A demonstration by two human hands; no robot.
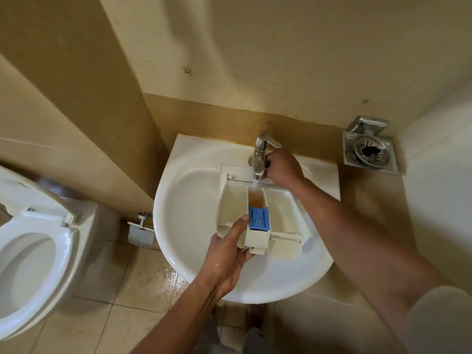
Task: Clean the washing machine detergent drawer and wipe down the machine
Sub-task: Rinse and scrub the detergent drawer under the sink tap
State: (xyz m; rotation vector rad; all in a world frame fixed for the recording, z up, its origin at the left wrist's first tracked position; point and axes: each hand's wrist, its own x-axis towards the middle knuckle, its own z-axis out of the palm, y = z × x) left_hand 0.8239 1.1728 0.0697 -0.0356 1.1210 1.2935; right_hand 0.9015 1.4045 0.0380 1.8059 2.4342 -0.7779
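A cream detergent drawer (283, 215) with a blue insert (259, 218) lies tilted across the white sink basin (184, 205). My left hand (227, 254) grips the drawer's near end, thumb along its left wall. Water runs from the chrome tap (260, 155) into the narrow middle compartment, which holds brownish water. My right hand (282, 166) is closed on the tap, beside the spout. The washing machine is not in view.
A white toilet (28, 261) with its seat down stands at the left. A toilet-paper holder (141, 231) hangs on the wall between toilet and sink. A metal floor drain (370, 149) sits at the right. The tiled floor under the sink looks wet.
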